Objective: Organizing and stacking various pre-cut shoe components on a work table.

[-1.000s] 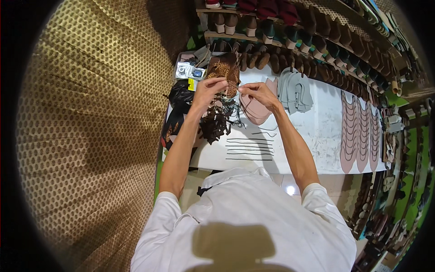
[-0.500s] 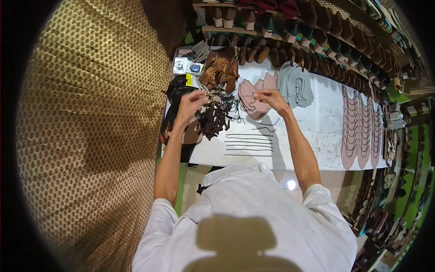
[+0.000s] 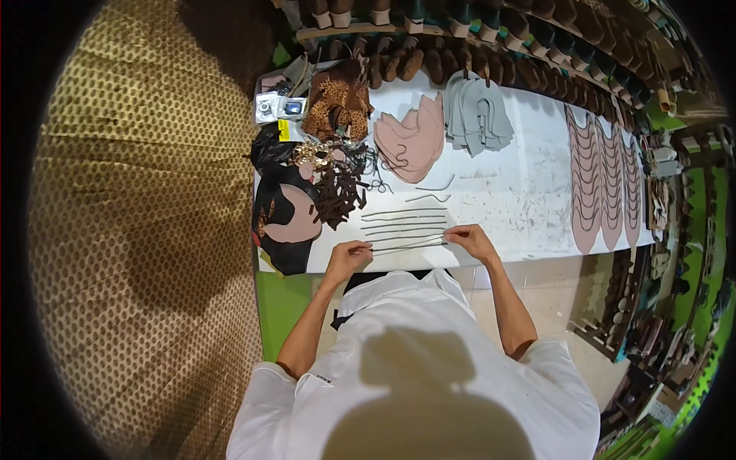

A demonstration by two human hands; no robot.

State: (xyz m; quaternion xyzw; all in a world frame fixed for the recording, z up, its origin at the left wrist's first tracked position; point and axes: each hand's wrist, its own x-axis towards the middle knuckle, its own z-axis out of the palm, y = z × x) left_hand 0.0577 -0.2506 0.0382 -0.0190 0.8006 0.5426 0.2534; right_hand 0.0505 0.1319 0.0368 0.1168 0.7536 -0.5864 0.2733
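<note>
My left hand (image 3: pixel 349 258) and my right hand (image 3: pixel 472 243) are low over the near edge of the white table. Each pinches one end of a thin chain-like cord (image 3: pixel 409 245), stretched between them with a slight slant. Just beyond it, several similar cords (image 3: pixel 402 218) lie side by side in a row. Two shorter, bent cords (image 3: pixel 433 197) rest farther off. A heap of dark brown strips (image 3: pixel 337 197) is to the left of the row, with small gold-coloured pieces (image 3: pixel 318 156) behind it.
Pink cut pieces (image 3: pixel 422 142) and grey cut pieces (image 3: pixel 479 115) are stacked toward the back. Pink curved pieces with dark lines (image 3: pixel 586 192) are laid out at the right. Black bags (image 3: pixel 287 222) and leopard-print material (image 3: pixel 337 100) crowd the left. Shelves of shoes (image 3: pixel 460 27) stand behind.
Both hands have come back from the far side of the table toward my body. The cord now shows stretched between them. My view has shifted slightly.
</note>
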